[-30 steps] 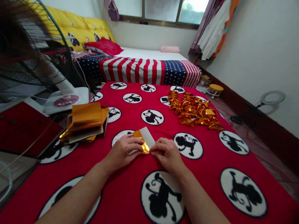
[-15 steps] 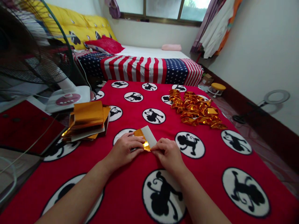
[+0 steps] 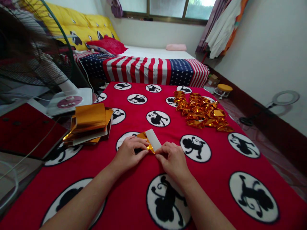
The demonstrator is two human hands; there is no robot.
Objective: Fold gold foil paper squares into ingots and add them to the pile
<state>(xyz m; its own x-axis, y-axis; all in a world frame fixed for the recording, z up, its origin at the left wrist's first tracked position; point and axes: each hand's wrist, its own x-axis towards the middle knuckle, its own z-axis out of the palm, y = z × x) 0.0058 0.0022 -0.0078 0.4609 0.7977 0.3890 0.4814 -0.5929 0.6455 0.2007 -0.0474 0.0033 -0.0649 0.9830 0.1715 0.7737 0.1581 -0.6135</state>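
Note:
A sheet of gold foil paper (image 3: 153, 139), partly folded so that a gold strip lies beside its pale side, rests on the red cloth (image 3: 134, 201) in front of me. My left hand (image 3: 130, 151) grips its left part, thumb and fingers close to the near corner. At the lower right edge, my right hand (image 3: 173, 157) pinches the paper between thumb and forefinger. The hands partly cover the sheet's near end. To the left lies a stack of gold paper sheets (image 3: 90, 117). Several folded gold paper pieces (image 3: 199, 110) sit grouped at the back right.
An electric fan (image 3: 69, 100) stands at the left, next to a dark red box (image 3: 28, 131). Beyond the cloth is a bed with a striped and starred cover (image 3: 139, 70). A yellow stool (image 3: 224, 88) and a ring light (image 3: 286, 97) are at the right.
My fingers have shifted slightly at the paper's near corner, and the gold near end now looks narrower and more pointed. The stack and folded pieces stay in place.

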